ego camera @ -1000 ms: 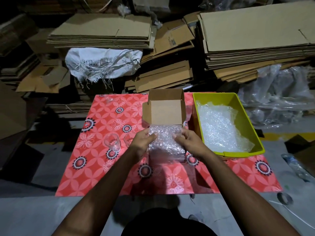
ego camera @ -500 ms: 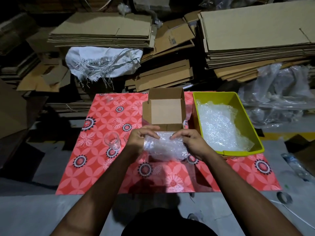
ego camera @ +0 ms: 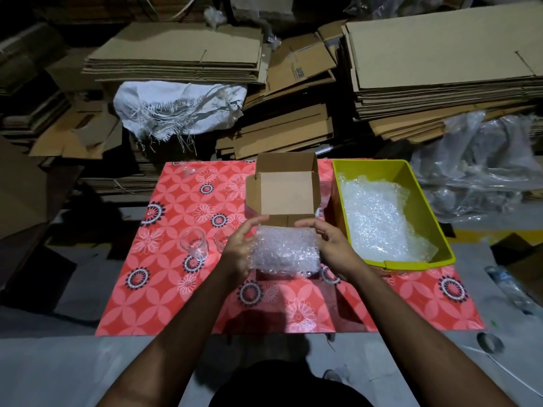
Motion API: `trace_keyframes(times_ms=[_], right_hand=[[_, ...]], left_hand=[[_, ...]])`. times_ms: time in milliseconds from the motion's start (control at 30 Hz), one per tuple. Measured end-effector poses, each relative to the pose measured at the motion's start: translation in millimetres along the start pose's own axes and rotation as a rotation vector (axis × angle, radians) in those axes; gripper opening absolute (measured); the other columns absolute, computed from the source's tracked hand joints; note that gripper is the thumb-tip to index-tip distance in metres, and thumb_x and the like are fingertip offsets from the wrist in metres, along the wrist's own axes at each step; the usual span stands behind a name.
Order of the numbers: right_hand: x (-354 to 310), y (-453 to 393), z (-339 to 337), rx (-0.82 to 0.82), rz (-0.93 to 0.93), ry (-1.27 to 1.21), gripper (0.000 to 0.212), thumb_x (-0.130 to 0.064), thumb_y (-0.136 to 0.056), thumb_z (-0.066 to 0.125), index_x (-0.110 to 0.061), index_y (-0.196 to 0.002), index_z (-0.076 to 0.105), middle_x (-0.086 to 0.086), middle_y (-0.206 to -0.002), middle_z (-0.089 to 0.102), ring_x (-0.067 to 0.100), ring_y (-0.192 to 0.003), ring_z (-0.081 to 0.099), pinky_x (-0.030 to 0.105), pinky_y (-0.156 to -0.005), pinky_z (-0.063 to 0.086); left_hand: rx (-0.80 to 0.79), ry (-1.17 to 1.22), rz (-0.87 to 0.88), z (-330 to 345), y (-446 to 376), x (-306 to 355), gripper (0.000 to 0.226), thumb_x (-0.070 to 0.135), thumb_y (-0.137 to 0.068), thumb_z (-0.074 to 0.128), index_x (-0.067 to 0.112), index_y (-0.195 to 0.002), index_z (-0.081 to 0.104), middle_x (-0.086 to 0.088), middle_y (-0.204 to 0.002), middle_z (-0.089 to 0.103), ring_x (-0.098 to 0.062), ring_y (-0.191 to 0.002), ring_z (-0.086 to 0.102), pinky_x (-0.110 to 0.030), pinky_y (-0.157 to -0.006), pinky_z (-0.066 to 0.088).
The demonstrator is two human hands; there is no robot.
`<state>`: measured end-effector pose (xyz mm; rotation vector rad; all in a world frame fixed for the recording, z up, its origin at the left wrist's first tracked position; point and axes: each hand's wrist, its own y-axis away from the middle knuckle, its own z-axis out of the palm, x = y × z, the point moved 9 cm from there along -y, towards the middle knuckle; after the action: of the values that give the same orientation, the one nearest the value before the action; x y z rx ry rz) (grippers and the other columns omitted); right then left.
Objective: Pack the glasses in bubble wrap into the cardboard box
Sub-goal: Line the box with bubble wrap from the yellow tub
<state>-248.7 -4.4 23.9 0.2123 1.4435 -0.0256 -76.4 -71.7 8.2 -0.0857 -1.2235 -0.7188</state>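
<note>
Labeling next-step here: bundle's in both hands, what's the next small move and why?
Probably carry the bubble-wrapped bundle forward and lower it into the open cardboard box. Left hand and right hand hold it at either end, it looks fully wrapped, and the box right behind it looks empty, flaps up.

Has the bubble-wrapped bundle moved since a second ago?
Yes. The bundle is turned sideways and sits slightly nearer the cardboard box than before, held between both hands.
</note>
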Motion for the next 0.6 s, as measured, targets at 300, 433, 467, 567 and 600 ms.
trace_keyframes(times_ms=[300,433,467,567,600], right_hand=[[-2.6,3.0,-3.5,0.079,-0.077,0.200,0.026,-0.010,-0.102,0.057,-0.020,-0.121,0.070,0.006,-0.088,0.071,0.024,-0.075,0.067,0.034,-0.067,0.055],[29.7,-9.2,-24.4,0.249,0.064,0.211,0.029,-0.027,-0.093,0.068,0.002,-0.090,0.071,0.016,-0.074,0.070,0.020,-0.064,0.059,0.034,-0.063,0.048],[41.6,-12.2,-28.3,0.269,0.113,0.200,0.030,-0.022,-0.089,0.069,0.008,-0.085,0.067,0.023,-0.071,0.066,0.017,-0.064,0.056,0.031,-0.063,0.046],[63.4,-15.5,-31.3,0.303,0.230,0.137,0.035,-0.025,-0.077,0.070,0.009,-0.076,0.062,0.030,-0.076,0.061,0.025,-0.073,0.054,0.039,-0.068,0.041],[63.3,-12.9,-29.3,0.316,0.273,0.093,0.029,-0.024,-0.078,0.071,0.004,-0.075,0.066,0.024,-0.077,0.060,0.027,-0.073,0.055,0.040,-0.068,0.041]], left_hand=[[0.061,-0.182,0.037,-4.3,-1.6,5.7,0.040,-0.008,-0.095,0.054,0.015,-0.128,0.062,-0.021,-0.124,0.064,-0.032,-0.090,0.073,-0.045,-0.070,0.063],[0.035,-0.239,0.003,-6.3,-3.1,-4.1,0.029,0.015,-0.103,0.050,0.023,-0.129,0.062,-0.018,-0.125,0.061,-0.034,-0.102,0.064,-0.059,-0.097,0.052],[0.040,-0.205,-0.019,-8.4,-3.0,-8.3,0.034,0.024,-0.101,0.052,0.019,-0.134,0.059,-0.019,-0.132,0.058,-0.034,-0.115,0.060,-0.059,-0.106,0.045],[0.079,-0.129,-0.038,-8.9,-1.4,-9.8,0.086,0.052,-0.088,0.068,0.002,-0.149,0.037,-0.027,-0.155,0.033,-0.041,-0.142,0.037,-0.054,-0.120,0.027],[0.089,-0.132,-0.046,-3.8,4.9,-5.6,0.088,0.052,-0.087,0.066,-0.003,-0.149,0.035,-0.030,-0.154,0.031,-0.042,-0.142,0.034,-0.050,-0.120,0.028]])
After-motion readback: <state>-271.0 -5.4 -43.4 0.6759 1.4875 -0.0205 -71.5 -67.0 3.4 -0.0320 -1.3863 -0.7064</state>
